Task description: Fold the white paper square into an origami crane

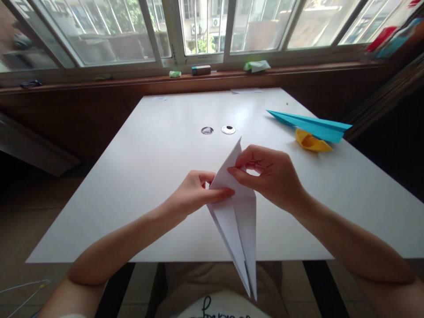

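Between my two hands is a folded sheet of white paper (243, 221), held up over the table's near edge. Its upper end comes to a point, and two long narrow points hang down toward my lap. My left hand (195, 190) grips its left side, thumb across the front and fingers behind. Higher up on the right edge, my right hand (271, 172) pinches the paper between thumb and fingers. The fingers behind the sheet are partly hidden.
On the white table (132, 176), a blue paper plane (311, 126) and a yellow paper boat (311, 141) lie at the right. Two round metallic-looking inserts (228, 129) sit beyond my hands. Small packets and a box (201, 70) stand on the window ledge.
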